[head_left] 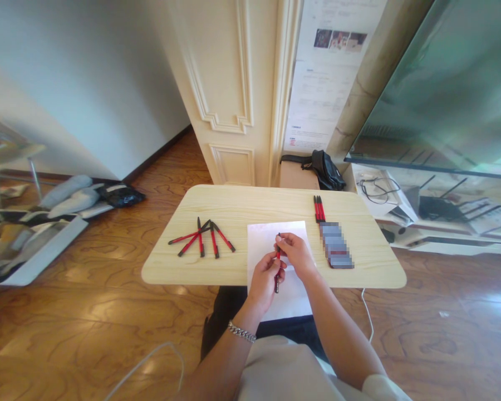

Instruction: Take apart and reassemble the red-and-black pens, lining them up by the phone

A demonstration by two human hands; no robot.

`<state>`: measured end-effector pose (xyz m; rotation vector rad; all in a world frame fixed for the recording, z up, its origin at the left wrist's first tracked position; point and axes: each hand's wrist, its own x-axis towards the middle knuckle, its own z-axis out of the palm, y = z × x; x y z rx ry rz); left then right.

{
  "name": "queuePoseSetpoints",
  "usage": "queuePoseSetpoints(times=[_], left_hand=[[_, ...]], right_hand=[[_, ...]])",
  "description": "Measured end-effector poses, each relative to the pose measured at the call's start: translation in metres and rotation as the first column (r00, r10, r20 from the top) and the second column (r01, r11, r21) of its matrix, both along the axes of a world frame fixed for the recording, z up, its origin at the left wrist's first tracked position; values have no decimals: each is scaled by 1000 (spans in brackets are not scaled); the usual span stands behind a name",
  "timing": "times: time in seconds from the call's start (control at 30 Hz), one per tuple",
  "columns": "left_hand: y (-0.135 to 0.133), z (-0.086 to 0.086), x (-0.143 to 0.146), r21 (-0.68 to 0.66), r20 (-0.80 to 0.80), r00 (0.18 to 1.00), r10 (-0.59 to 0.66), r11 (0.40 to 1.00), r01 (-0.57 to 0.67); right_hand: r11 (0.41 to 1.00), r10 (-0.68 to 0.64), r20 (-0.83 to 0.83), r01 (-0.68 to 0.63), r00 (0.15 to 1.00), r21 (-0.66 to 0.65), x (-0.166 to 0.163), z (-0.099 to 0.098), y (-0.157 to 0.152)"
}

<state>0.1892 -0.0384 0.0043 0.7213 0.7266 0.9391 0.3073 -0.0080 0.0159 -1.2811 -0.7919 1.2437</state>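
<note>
My pale wooden counter (242, 209) fills mid-frame. On it lie a white sheet (271, 239) at centre, scattered red pens (202, 238) left of centre, and three aligned pens (319, 208) at upper right.

No text, label, brand, number or sign can be read. A printed sheet (326, 72) is seen fixed to the wall beyond the far edge of the counter (217, 267), with small photographs near its top and lines of print below, but the print is too small and faint to be made out. A pixelated patch (336, 245) is seen near the counter's right edge, and nothing on it can be read.
</note>
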Motion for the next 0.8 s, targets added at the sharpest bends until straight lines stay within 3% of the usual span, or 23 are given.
queuePoseSetpoints(times=[0.27,0.47,0.67,0.8], left_hand=[[0,2,0,-23,7,1000,11,1000,-10],[-1,3,-2,-28,-4,1000,4,1000,-4],[-3,5,-4,-25,-43,999,-34,999,33],[-6,6,-10,-11,-38,997,-68,998,68]], right_hand=[[996,81,2,-81,997,-28,2,2,-2],[999,26,147,-23,989,-25,6,5,1],[999,38,174,-33,984,-30,13,14,9],[999,-49,91,51,995,-13,20,23,23]])
